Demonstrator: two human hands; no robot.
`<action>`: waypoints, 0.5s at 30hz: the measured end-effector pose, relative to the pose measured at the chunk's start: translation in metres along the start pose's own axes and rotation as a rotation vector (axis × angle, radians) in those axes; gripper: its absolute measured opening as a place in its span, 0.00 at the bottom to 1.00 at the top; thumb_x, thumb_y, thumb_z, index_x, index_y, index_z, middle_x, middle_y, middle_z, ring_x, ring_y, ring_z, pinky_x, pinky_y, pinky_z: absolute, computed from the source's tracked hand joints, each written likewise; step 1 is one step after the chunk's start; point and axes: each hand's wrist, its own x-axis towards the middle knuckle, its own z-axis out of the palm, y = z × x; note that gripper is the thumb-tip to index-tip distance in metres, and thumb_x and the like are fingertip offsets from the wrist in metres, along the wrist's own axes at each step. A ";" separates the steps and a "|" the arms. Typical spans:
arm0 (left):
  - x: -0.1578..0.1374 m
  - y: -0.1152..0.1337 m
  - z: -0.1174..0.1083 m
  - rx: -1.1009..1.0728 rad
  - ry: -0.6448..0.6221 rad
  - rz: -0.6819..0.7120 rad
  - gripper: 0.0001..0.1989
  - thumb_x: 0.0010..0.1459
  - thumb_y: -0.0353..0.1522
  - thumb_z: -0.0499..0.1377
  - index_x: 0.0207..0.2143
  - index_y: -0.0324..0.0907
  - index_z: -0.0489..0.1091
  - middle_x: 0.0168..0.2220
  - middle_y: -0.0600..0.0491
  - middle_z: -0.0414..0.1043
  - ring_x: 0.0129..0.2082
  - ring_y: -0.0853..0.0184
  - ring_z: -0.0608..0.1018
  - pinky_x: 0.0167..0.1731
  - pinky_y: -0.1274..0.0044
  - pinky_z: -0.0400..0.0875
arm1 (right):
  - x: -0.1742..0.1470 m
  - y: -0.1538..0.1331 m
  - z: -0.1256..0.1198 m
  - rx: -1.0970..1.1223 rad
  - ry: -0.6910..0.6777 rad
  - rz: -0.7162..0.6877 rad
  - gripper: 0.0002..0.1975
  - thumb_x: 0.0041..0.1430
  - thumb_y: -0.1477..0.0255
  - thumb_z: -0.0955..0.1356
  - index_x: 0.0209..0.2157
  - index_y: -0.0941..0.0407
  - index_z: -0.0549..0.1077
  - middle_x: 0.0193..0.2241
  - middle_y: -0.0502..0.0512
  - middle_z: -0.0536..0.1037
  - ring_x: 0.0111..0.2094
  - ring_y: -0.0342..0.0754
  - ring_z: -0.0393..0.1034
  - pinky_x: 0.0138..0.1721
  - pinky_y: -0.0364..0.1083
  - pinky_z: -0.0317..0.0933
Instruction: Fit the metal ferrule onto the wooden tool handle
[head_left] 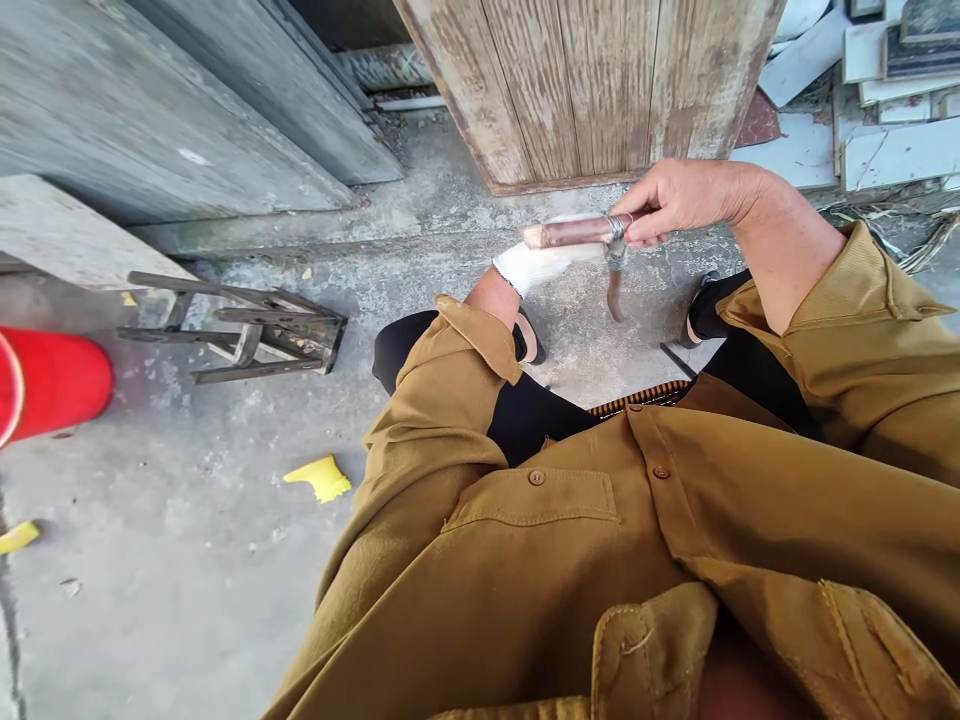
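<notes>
Right hand (664, 205) had thumb and fingers pinching the wooden stick (574, 233) just beside its wire wrap (616, 230), up over the concrete floor (225, 560) near the edge by the wooden panel (592, 90). Left hand (534, 268) (white glove on) was under the stick, couldn't tell how its fingers sat.

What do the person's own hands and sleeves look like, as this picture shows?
The left hand wears a white glove with a thin dark edge at the wrist; the right hand wears none. The left sleeve and right sleeve are mustard-brown cloth with wide, loose cuffs, and they leave part of each forearm bare.
</notes>
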 end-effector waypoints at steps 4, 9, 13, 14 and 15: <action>0.000 0.001 0.011 0.118 -0.027 -0.036 0.24 0.54 0.35 0.70 0.53 0.39 0.78 0.44 0.48 0.80 0.49 0.56 0.81 0.52 0.67 0.76 | -0.001 -0.011 0.002 0.000 0.085 -0.077 0.08 0.64 0.70 0.74 0.32 0.60 0.81 0.46 0.54 0.80 0.26 0.35 0.63 0.31 0.41 0.60; -0.002 0.015 0.020 0.252 -0.168 0.045 0.35 0.49 0.30 0.67 0.63 0.44 0.75 0.55 0.48 0.80 0.46 0.61 0.82 0.48 0.74 0.75 | -0.002 -0.013 0.011 0.201 0.088 -0.178 0.13 0.67 0.63 0.74 0.35 0.59 0.81 0.40 0.54 0.80 0.23 0.36 0.62 0.27 0.40 0.59; -0.005 0.029 0.020 0.289 -0.306 0.056 0.30 0.50 0.31 0.66 0.58 0.46 0.78 0.43 0.53 0.82 0.39 0.64 0.81 0.43 0.76 0.73 | 0.002 -0.009 0.014 0.362 0.184 -0.150 0.19 0.64 0.57 0.76 0.44 0.60 0.83 0.30 0.52 0.80 0.21 0.37 0.62 0.21 0.39 0.53; -0.006 0.031 0.019 0.299 -0.316 0.033 0.29 0.50 0.31 0.66 0.57 0.45 0.79 0.40 0.53 0.81 0.37 0.65 0.80 0.41 0.76 0.72 | 0.003 -0.009 0.014 0.371 0.220 -0.132 0.20 0.63 0.57 0.76 0.43 0.60 0.83 0.31 0.53 0.82 0.21 0.37 0.63 0.20 0.40 0.52; -0.007 0.033 0.018 0.310 -0.312 0.007 0.27 0.50 0.30 0.66 0.56 0.44 0.79 0.38 0.54 0.80 0.36 0.65 0.80 0.40 0.76 0.72 | 0.003 -0.008 0.014 0.377 0.251 -0.113 0.21 0.62 0.56 0.77 0.43 0.60 0.83 0.33 0.54 0.83 0.21 0.38 0.64 0.19 0.40 0.51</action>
